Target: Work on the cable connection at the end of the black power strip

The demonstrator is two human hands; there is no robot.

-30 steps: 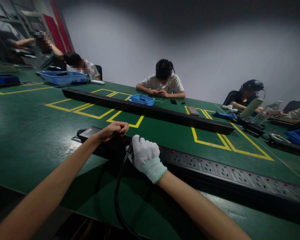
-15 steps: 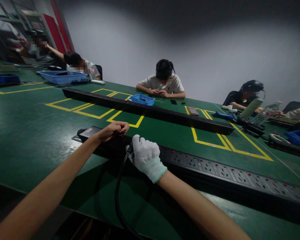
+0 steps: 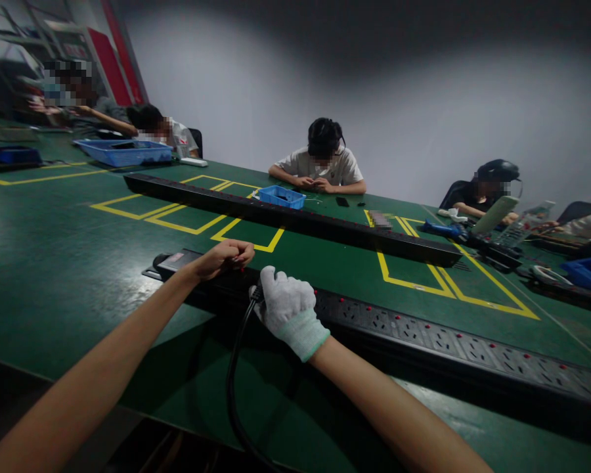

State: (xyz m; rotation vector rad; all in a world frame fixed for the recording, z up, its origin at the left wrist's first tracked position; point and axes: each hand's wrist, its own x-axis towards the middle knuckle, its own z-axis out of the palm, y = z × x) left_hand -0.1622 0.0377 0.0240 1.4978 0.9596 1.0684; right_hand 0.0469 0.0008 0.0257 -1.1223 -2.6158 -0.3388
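A long black power strip with a row of sockets and small red switches lies slantwise across the near side of the table. My right hand, in a white knit glove, is closed around a black plug against the strip; a thick black cord hangs from the plug in a loop below. My bare left hand is closed with curled fingers over the strip's left part, close by a red switch. Whatever those fingers might hold is hidden. The right hand covers the plug's front end.
A second long black strip lies farther back on the green table, across yellow tape outlines. Behind it are a blue basket and a person. A larger blue tray stands at left; other people sit around the table.
Both my hands, the plug and the near strip stay practically in place. At the far left, a person's raised arm has come down.
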